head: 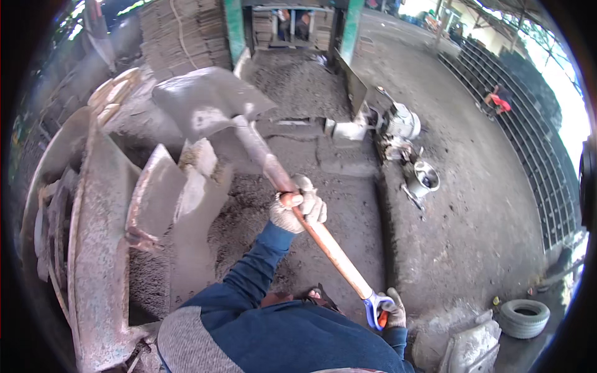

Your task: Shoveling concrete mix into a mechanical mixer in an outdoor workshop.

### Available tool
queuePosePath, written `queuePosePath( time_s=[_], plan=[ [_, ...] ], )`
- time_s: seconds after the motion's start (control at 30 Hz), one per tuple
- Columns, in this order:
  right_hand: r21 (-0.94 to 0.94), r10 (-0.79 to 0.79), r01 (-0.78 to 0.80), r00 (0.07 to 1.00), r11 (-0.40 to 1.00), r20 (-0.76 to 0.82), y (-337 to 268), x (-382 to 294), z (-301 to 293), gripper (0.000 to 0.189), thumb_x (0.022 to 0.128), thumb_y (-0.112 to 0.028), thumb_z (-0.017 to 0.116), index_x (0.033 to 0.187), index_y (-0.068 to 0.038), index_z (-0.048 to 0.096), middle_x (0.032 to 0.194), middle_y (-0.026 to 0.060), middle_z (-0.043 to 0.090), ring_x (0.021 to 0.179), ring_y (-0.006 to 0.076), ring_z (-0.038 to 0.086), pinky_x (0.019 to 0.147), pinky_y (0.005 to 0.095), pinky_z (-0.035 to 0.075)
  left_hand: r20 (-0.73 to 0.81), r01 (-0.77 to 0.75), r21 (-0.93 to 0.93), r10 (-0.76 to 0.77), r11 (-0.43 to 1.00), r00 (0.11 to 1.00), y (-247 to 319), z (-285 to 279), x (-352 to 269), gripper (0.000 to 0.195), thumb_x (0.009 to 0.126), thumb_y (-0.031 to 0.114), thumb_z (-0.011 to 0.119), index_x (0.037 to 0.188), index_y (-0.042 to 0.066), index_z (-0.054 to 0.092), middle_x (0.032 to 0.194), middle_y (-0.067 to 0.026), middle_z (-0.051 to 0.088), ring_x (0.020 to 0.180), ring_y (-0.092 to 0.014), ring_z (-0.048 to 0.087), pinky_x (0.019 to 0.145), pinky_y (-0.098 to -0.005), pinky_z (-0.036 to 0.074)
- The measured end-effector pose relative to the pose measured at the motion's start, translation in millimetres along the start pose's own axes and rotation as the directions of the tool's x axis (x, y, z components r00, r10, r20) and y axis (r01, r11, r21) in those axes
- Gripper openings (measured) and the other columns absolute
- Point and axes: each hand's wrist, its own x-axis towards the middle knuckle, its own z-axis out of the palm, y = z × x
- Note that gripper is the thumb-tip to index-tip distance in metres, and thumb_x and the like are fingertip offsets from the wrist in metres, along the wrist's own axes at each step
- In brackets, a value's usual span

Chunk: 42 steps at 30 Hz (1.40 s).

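Observation:
Both hands wear pale knit gloves and hold one long shovel. My left hand (301,205) is wrapped around the wooden shaft (333,249) near its middle. At the lower right, my right hand (394,307) grips the blue D-shaped handle (371,310). The metal shovel blade (210,100) is raised at the upper left, tilted, its grey surface somewhat blurred. Beyond the blade, a metal hopper (357,84) holds a heap of grey granular mix (298,84). More loose dark grey mix (242,219) lies on the floor below the shaft.
At left stands a rusty mixer drum (95,233) with metal paddles (156,186). An electric motor (401,121) and a metal pot (423,179) sit right of the pit edge. A tyre (524,317) lies lower right. Another person (496,100) crouches by stacked dark blocks (527,130).

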Motion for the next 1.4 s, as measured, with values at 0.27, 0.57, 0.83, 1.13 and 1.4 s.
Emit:
queuePosePath(
  time_s=[0.27, 0.57, 0.83, 1.13, 1.4],
  plan=[
    [0.208, 0.112, -0.028, 0.906, 0.978, -0.408, -46, -49, -8, 0.046, 0.06, 0.006, 0.055, 0.106, 0.003, 0.058, 0.073, 0.0155, 0.062, 0.049, 0.0243, 0.058, 0.046, 0.0331, 0.052, -0.775, 0.259, -0.181, -0.299, 0.949, 0.556, -89, -58, 59, 0.011, 0.088, 0.023, 0.058, 0.088, 0.013, 0.056, 0.062, -0.0003, 0.05, 0.054, -0.02, 0.052, 0.06, -0.0431, 0.045],
    [-0.037, -0.206, 0.208, 0.893, 0.977, -0.401, -113, 23, 147, 0.032, 0.061, 0.003, 0.054, 0.093, 0.002, 0.055, 0.053, 0.0143, 0.055, 0.039, 0.0222, 0.052, 0.037, 0.0317, 0.047, -0.745, 0.35, -0.281, -0.433, 0.894, 0.507, -39, -199, 134, 0.016, 0.081, 0.016, 0.057, 0.07, 0.016, 0.046, 0.06, 0.0031, 0.044, 0.051, -0.016, 0.047, 0.061, -0.0414, 0.044],
    [0.0, -0.121, 0.134, 0.898, 0.991, -0.423, -127, 107, 287, 0.023, 0.071, -0.002, 0.052, 0.095, -0.004, 0.054, 0.061, 0.0088, 0.051, 0.046, 0.017, 0.049, 0.041, 0.0315, 0.046, -0.721, 0.401, -0.12, -0.357, 0.908, 0.593, 21, -308, 225, 0.022, 0.079, 0.017, 0.054, 0.063, 0.017, 0.039, 0.055, 0.0005, 0.043, 0.049, -0.018, 0.046, 0.058, -0.0431, 0.044],
    [-0.388, -0.408, 0.375, 0.913, 0.842, -0.003, -128, 169, 322, 0.055, 0.077, -0.005, 0.058, 0.128, 0.004, 0.04, 0.091, 0.013, 0.06, 0.072, 0.0198, 0.062, 0.066, 0.0333, 0.052, -0.788, 0.51, 0.195, -0.176, 0.838, 0.591, 75, -363, 285, 0.037, 0.081, 0.033, 0.057, 0.054, 0.012, 0.043, 0.048, -0.0083, 0.045, 0.044, -0.027, 0.046, 0.05, -0.0428, 0.043],
    [-0.051, -0.14, 0.137, 0.791, 0.989, -0.596, -53, 61, 115, 0.021, 0.064, -0.001, 0.057, 0.085, 0.001, 0.06, 0.064, 0.009, 0.059, 0.051, 0.0192, 0.056, 0.047, 0.0318, 0.048, -0.619, 0.475, -0.19, -0.481, 0.859, 0.621, -63, -192, 166, 0.031, 0.084, 0.022, 0.057, 0.062, 0.017, 0.036, 0.055, 0.0031, 0.034, 0.048, -0.016, 0.038, 0.058, -0.0383, 0.04]
  ],
)
